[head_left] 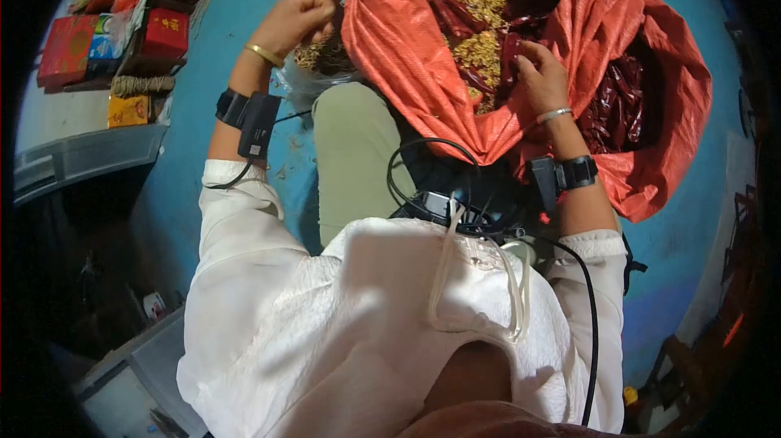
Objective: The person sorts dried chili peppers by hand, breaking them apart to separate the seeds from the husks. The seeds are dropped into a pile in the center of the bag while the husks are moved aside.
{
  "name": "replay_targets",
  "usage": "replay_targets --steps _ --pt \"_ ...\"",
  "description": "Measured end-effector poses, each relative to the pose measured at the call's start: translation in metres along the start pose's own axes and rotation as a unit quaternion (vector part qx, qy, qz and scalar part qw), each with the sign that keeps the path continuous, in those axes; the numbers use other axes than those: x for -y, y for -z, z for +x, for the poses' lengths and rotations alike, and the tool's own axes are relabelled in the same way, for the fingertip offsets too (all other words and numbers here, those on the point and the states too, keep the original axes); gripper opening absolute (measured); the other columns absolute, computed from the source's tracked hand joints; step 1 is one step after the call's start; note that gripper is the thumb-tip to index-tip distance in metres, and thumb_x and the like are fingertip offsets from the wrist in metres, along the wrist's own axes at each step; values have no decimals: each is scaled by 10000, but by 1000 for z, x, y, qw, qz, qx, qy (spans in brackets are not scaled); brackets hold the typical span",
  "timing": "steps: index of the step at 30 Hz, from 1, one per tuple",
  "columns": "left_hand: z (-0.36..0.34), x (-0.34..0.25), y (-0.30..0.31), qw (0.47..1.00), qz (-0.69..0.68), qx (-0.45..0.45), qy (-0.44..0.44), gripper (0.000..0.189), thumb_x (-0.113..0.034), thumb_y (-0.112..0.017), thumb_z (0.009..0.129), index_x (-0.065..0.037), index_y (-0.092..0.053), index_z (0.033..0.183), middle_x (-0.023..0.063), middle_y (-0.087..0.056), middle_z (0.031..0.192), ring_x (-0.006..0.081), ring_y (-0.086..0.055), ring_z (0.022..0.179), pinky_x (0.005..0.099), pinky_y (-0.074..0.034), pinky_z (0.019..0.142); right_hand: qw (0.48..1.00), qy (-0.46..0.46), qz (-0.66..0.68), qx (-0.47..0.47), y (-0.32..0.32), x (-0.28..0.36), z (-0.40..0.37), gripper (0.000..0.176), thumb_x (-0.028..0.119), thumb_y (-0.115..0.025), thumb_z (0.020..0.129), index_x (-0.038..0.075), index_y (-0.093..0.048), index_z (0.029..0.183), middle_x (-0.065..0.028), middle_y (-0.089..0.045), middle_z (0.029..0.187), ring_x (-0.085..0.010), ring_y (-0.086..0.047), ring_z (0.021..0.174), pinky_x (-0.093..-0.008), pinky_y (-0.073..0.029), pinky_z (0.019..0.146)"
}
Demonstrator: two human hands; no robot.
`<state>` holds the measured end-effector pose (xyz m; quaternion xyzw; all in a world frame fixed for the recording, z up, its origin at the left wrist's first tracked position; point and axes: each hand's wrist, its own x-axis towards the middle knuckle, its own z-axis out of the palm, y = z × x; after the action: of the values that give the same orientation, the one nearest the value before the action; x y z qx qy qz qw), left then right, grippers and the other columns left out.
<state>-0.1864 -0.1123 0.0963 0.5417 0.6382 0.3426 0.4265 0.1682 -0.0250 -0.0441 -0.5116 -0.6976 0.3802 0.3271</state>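
Observation:
Dried red chillies [455,18] and a heap of yellow chilli seeds [478,54] lie in an orange-red woven sack [386,27] in front of my knees. My right hand [543,76] is over the sack, its fingers pinched at a dark red chilli [510,62]. To the left of the sack, my left hand [294,21] is raised with the fingers curled in; whatever it may hold is hidden. Below that hand stands a clear plastic bag [305,87] with dry brownish bits [324,56] in it.
More chillies [622,104] fill the sack's right part. Parts of another person's hands seem to show at the top edge. Red boxes [65,49] and packets stand on the left. Black cables [435,143] lie across my lap. The floor [199,100] is blue.

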Motion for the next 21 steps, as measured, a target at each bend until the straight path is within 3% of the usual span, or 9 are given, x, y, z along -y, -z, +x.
replay_targets --steps 2,5,7,8,9,10,14,17,21 --pt "-9 39 20 984 56 -44 165 137 -199 -523 837 -70 -560 861 -13 -553 668 45 -473 535 181 -359 471 1000 12 9 0 3 2 -3 275 144 -579 750 33 -578 1001 -117 -616 903 -202 -604 771 -289 -464 696" --pt "0 104 48 971 -58 -115 199 169 -184 -513 837 -46 -561 922 30 -577 715 79 -517 575 210 -406 502 1000 4 -2 10 2 1 -5 277 147 -581 751 24 -577 999 -111 -616 908 -194 -600 766 -285 -462 698" --pt "2 139 52 971 -24 -177 158 251 -184 -521 825 3 -549 990 73 -594 754 117 -552 621 248 -445 548 1000 10 -8 8 0 3 -7 278 147 -584 750 19 -577 996 -106 -616 905 -190 -596 763 -283 -461 700" --pt "4 144 50 952 208 -204 93 292 -205 -526 804 7 -547 1004 110 -607 818 185 -582 692 294 -457 606 1000 0 19 10 -1 1 -6 279 147 -586 748 19 -577 995 -107 -616 905 -191 -595 763 -283 -461 700" --pt "10 143 46 877 427 -218 18 334 -227 -531 783 10 -545 1019 147 -621 882 254 -613 763 340 -468 664 999 -11 44 8 0 -4 -6 280 147 -589 745 18 -578 994 -108 -616 904 -192 -595 763 -284 -461 699" --pt "11 130 40 891 417 -178 23 297 -202 -555 791 23 -561 986 104 -606 753 133 -567 644 275 -452 589 999 18 37 -8 -2 -5 -5 276 142 -591 740 22 -579 989 -117 -615 897 -199 -598 761 -290 -463 693" --pt "-4 34 -19 924 365 -76 82 222 -196 -557 791 -9 -610 899 86 -610 711 143 -567 634 270 -447 589 1000 -9 -17 -3 4 10 -7 270 153 -583 734 24 -584 972 -142 -604 899 -244 -598 752 -307 -466 683" --pt "4 -17 -59 949 299 -86 -55 193 -191 -557 792 -12 -621 824 77 -598 666 146 -556 612 269 -442 581 999 22 28 -11 -2 1 -6 272 152 -584 730 26 -584 971 -139 -605 896 -241 -597 751 -312 -467 679" --pt "56 -37 -97 913 340 -60 -218 196 -199 -579 773 -19 -608 846 114 -604 717 207 -584 651 295 -450 611 1000 21 15 -6 2 11 -6 268 144 -576 723 27 -586 965 -146 -601 906 -259 -594 773 -317 -463 701"
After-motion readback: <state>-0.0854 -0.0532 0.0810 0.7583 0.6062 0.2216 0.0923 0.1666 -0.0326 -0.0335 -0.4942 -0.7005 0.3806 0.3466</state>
